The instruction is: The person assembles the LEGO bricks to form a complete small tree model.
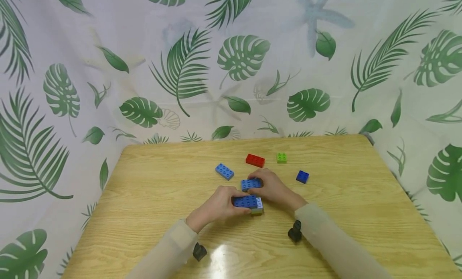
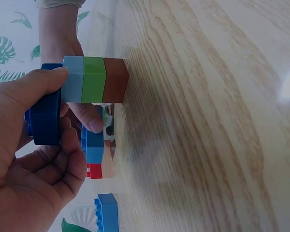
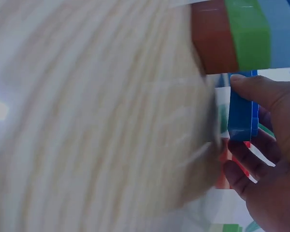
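A small stack stands upright on the table, with a brown brick [image 2: 116,80] at the bottom, a green brick [image 2: 94,79] above it and a light blue brick [image 2: 73,79] over that. My left hand [image 1: 219,203] grips a dark blue brick [image 1: 245,201] that lies across the stack's top and overhangs to the left. Just behind the stack, my right hand [image 1: 273,187] pinches a blue brick [image 3: 240,113] between thumb and fingers, low over the table. I cannot tell whether that brick touches the wood.
Loose bricks lie farther back: a blue brick [image 1: 224,171] at left, a red brick [image 1: 255,160], a small lime green brick [image 1: 281,157], and a small dark blue brick [image 1: 302,176] at right. The wooden table [image 1: 162,170] meets a leaf-patterned cloth [image 1: 202,110] behind.
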Demonstrator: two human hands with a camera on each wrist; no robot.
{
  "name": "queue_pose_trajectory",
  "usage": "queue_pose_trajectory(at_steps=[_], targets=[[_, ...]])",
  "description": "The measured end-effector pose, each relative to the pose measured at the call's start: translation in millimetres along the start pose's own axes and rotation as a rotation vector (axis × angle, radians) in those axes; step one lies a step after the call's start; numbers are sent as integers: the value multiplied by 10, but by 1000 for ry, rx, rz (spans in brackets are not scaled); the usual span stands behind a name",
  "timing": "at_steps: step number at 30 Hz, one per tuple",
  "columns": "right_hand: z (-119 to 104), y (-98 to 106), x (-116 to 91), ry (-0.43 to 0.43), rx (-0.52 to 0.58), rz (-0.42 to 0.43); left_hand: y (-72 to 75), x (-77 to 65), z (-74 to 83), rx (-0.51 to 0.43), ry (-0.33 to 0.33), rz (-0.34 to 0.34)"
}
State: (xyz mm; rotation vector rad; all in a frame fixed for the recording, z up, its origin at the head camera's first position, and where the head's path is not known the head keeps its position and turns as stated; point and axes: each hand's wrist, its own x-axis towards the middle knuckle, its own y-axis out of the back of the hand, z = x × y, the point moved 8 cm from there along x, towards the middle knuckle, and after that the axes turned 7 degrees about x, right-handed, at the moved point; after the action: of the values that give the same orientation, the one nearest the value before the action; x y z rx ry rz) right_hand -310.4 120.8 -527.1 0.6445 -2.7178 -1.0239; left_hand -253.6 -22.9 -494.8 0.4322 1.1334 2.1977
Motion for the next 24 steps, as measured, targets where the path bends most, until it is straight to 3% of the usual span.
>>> queue_pose_trajectory(at_steps=[12, 24], targets=[[-30, 226, -231, -20, 65, -14, -3, -4, 8, -9, 21, -7], [-164, 457, -507, 68, 34, -22, -4, -3, 0, -4, 33, -5]])
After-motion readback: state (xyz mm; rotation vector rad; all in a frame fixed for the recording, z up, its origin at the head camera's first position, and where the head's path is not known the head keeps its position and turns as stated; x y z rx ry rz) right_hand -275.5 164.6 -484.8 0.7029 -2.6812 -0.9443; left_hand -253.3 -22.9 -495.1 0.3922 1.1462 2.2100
